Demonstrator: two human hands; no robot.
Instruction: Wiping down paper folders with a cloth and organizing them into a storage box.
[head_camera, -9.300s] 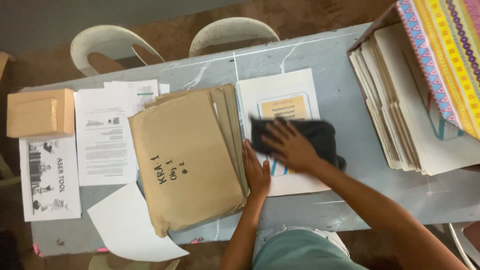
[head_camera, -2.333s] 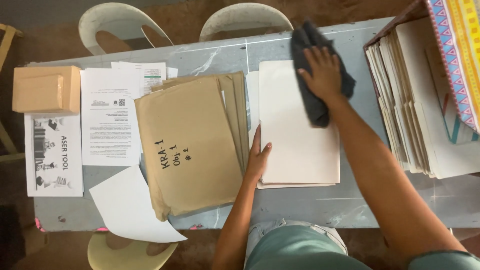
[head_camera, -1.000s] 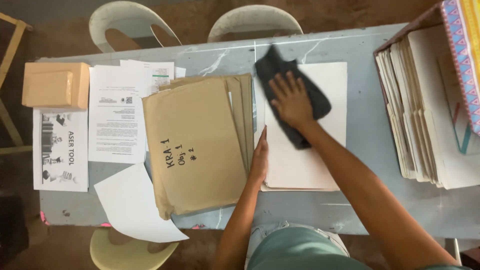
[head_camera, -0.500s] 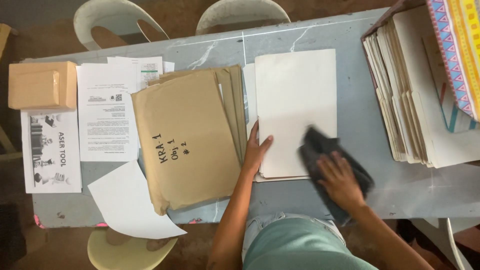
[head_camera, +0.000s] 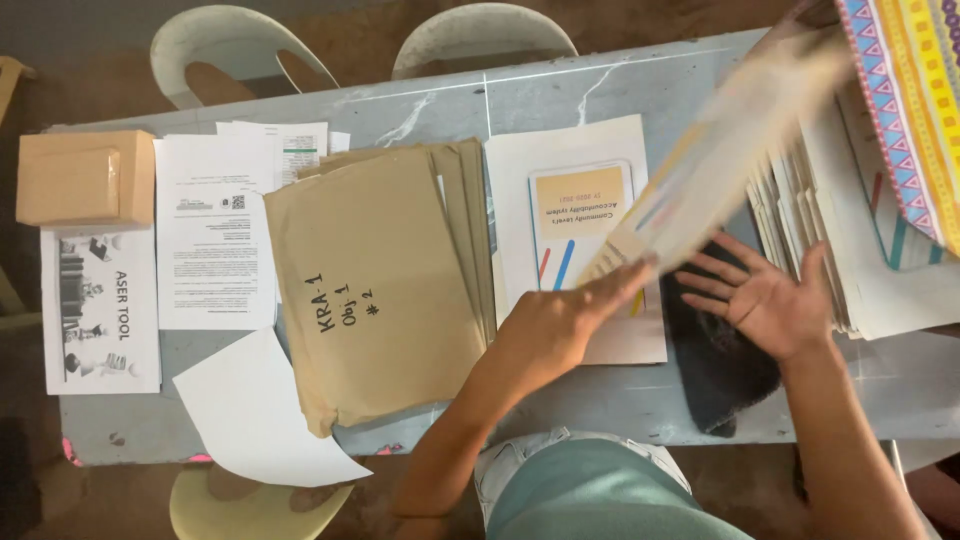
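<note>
Half a second ago the right hand pressed the dark cloth at the lower right of the white sheet; now the cloth (head_camera: 718, 370) lies let go on the tabletop (head_camera: 640, 95), and a booklet (head_camera: 715, 165) has swung up into the air, uncovering another booklet (head_camera: 580, 225) with a tan panel and coloured stripes on its cover.

Nearest, at the lower middle of the frame, the left hand (head_camera: 555, 325) has its fingers (head_camera: 625, 275) closed on the lower corner of the raised booklet. The right hand (head_camera: 765, 295), lower right of centre, is spread open, palm up, fingers released and holding nothing, just below the raised booklet and above the cloth.

The raised booklet is blurred; its long axis runs on a slant from the left hand up toward the upper right corner, its far end pointing at the stack of booklets (head_camera: 820, 240) there. The uncovered booklet lies flat in the middle, long axis running away from the person.

Left of it lies a pile of brown envelopes (head_camera: 375, 290), tilted slightly, with handwriting on the top one. A blank sheet (head_camera: 250, 415) pokes out at the lower left. Farther left are printed papers (head_camera: 215, 245) and a cardboard box (head_camera: 85, 178). A patterned bag (head_camera: 915, 100) fills the upper right corner. Two plastic chairs (head_camera: 480, 30) stand beyond the tabletop.
</note>
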